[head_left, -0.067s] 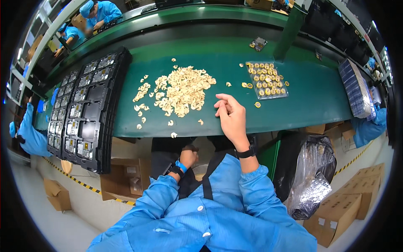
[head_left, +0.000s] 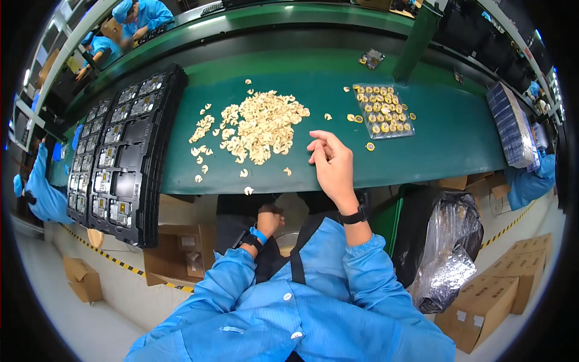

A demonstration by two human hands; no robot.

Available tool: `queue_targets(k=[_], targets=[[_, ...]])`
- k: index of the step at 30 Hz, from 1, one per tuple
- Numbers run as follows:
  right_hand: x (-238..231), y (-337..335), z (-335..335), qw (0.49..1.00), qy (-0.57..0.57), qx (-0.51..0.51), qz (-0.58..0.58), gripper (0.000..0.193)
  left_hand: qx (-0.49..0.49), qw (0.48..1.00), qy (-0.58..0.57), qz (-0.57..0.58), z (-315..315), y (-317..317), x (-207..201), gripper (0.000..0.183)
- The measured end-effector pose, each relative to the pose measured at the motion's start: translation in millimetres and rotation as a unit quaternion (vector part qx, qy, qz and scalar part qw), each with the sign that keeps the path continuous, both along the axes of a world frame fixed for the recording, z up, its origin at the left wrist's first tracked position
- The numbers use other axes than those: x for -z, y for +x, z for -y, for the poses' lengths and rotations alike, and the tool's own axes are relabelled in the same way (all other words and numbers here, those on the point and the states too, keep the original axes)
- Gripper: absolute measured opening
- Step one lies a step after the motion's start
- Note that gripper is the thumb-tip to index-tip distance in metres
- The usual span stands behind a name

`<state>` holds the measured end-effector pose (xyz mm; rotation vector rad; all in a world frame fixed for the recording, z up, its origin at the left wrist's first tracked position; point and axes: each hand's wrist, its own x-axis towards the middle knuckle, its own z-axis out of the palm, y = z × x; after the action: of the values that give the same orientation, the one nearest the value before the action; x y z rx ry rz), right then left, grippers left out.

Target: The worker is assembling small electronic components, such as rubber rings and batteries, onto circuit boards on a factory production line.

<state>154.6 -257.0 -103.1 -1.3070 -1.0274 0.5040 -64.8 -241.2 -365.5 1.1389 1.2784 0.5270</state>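
- While the right hand (head_left: 332,163) hangs over the near edge of the green table (head_left: 446,133) in the head view, its fingers are loosely bent; no piece shows in them, though I cannot tell whether the palm hides one.
- Below the table edge, over the lap, the left hand (head_left: 270,222) has its fingers curled; whether it grips anything cannot be made out.
- Just left of the right hand lies the pile of pale pieces (head_left: 265,123), small and curved, with a looser cluster (head_left: 202,128) beyond it.
- These pieces look very light and fairly stiff, perhaps a little brittle; a gentle fingertip pinch across the curved rim should suit. Overlapping ones may drag neighbours along, so strays at the fringe look easier to lift singly.
- To the right, a clear tray (head_left: 395,137) bears rows of yellow-rimmed round parts (head_left: 385,108); one loose round part (head_left: 370,146) lies just beside its near side.
- Stacked black trays (head_left: 148,199) wall off the left of the table, and a green post (head_left: 418,45) blocks reach behind the clear tray.
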Motion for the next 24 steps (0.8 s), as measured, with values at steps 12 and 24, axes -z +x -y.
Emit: queue_targets(k=[12, 24], targets=[[-2, 4, -4, 1.000, 0.016, 0.002, 0.017, 0.019, 0.040, 0.999, -0.024, 0.021, -12, 5, -31, 0.032], [2, 2, -3, 1.000, 0.015, 0.003, 0.014, 0.019, 0.075, 0.986, -0.074, 0.128, -16, -3, -52, 0.025]])
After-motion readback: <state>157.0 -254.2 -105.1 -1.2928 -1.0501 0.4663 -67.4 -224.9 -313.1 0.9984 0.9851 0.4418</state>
